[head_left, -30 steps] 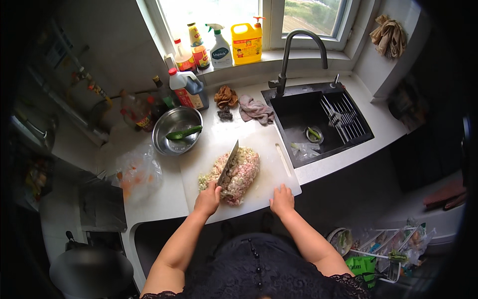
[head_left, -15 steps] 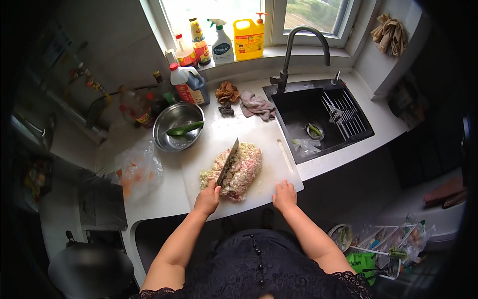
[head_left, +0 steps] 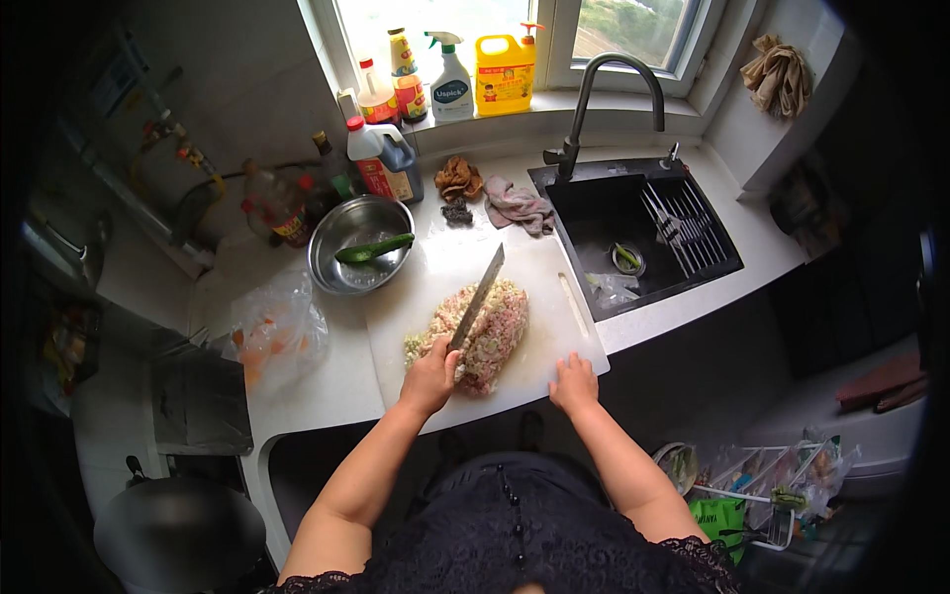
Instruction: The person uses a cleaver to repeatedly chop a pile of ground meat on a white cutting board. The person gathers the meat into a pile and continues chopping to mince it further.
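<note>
Over a white cutting board [head_left: 546,342] at the near edge of the counter [head_left: 322,386], grips a kitchen knife [head_left: 480,297] in the left hand [head_left: 428,378], with fingers curled closely round the handle and most of it hidden inside the fist. Points the blade away from the body and a little to the right, slanting across a mound of minced meat [head_left: 503,332]; cannot tell from this angle whether the blade touches the meat or hangs just above it. Rests the right hand [head_left: 574,384] palm down on the board's near right corner, with fingers slightly spread and touching only the board, well apart from the knife. Has the meat heaped roughly mid-board, pinkish and flecked with pale bits, with looser, greener crumbs at the left side, close to the left hand.

Just past the board's far left corner, has a steel bowl [head_left: 339,224] with a cucumber [head_left: 374,248] lying inside, one end reaching the rim. Left of the board, has a clear plastic bag [head_left: 297,327] showing orange patches. Beyond the far edge, has a crumpled pinkish-grey cloth [head_left: 520,207]; to the right, a black sink [head_left: 594,228] with a tall curved tap [head_left: 577,119] behind.
</note>
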Available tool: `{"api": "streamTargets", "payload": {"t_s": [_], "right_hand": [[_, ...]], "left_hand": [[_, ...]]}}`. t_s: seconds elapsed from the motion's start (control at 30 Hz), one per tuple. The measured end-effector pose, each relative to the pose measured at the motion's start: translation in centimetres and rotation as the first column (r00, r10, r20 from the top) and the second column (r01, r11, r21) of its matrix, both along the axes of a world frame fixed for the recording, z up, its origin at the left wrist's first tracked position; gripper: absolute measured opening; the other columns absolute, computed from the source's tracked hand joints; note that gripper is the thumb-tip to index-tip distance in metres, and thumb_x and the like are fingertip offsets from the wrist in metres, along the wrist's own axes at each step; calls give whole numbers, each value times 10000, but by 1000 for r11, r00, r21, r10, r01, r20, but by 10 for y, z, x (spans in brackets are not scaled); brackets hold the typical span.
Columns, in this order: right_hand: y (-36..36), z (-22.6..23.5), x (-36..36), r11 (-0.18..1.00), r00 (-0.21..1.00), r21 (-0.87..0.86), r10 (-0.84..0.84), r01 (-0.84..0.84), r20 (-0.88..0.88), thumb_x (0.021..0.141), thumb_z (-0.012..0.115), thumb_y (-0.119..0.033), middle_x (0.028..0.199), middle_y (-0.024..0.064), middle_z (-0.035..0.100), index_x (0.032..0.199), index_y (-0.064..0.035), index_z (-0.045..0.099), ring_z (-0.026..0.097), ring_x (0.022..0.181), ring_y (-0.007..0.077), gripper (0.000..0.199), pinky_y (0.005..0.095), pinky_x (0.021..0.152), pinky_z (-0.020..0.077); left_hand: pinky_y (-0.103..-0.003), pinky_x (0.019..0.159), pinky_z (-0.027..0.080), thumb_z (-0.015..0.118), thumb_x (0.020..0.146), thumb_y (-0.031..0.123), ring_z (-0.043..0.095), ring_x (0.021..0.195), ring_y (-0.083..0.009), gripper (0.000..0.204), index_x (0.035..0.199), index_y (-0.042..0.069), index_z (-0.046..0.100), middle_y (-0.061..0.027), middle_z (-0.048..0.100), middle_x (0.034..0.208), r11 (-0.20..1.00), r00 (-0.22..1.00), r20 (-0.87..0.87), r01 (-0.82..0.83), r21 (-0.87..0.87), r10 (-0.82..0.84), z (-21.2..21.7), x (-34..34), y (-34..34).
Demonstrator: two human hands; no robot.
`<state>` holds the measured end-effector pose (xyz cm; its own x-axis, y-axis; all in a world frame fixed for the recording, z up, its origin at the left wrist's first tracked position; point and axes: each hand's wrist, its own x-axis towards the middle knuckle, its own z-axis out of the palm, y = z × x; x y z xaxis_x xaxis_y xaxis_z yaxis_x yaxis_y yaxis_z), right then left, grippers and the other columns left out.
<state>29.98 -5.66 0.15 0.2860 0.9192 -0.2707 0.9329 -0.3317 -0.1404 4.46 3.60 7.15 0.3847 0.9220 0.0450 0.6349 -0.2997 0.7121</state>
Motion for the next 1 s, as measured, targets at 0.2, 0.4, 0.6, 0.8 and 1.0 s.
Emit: {"api": "streamTargets", "payload": {"t_s": [0.2,0.4,0.6,0.8,1.0], "right_hand": [[3,4,0,1000,1000,-18,-10,10,-1,760,672,-281,1369,170,396,1222,-89,546,420,1195,320,516,417,963,407],[4,0,-1,1000,1000,27,-13,13,1,754,682,-276,1373,163,394,1225,-93,544,419,1198,320,524,418,958,412],[-3,0,-1,1000,1000,-2,-8,8,-18,756,681,-277,1378,163,390,1223,-94,545,419,1201,315,520,414,960,411],[4,2,2,999,1000,-12,-31,31,-5,763,676,-287,1367,162,399,1227,-97,541,415,1203,316,519,407,966,405],[4,6,-3,1000,999,0,-29,29,-21,760,674,-289,1367,166,398,1224,-83,541,410,1205,314,525,413,969,401]], "left_hand": [[-529,664,455,458,936,299,591,771,-449,278,1127,98,439,-242,622,821,999,989,-142,23,-49,-30,-22,-2,0],[-527,675,451,446,939,295,587,779,-454,269,1121,97,447,-239,625,810,996,966,-258,-9,-86,-14,-28,-13,-1],[-543,696,452,427,938,326,589,803,-461,317,1158,98,442,-252,628,837,994,980,-197,-31,-107,9,-34,-17,-5],[-544,702,451,427,938,327,582,807,-467,287,1126,111,439,-252,625,851,997,990,-138,-47,-67,38,-11,-16,-4],[-560,670,435,425,941,320,572,770,-482,265,1090,102,427,-257,616,815,992,980,-182,-93,-84,76,-32,-27,3]]}}
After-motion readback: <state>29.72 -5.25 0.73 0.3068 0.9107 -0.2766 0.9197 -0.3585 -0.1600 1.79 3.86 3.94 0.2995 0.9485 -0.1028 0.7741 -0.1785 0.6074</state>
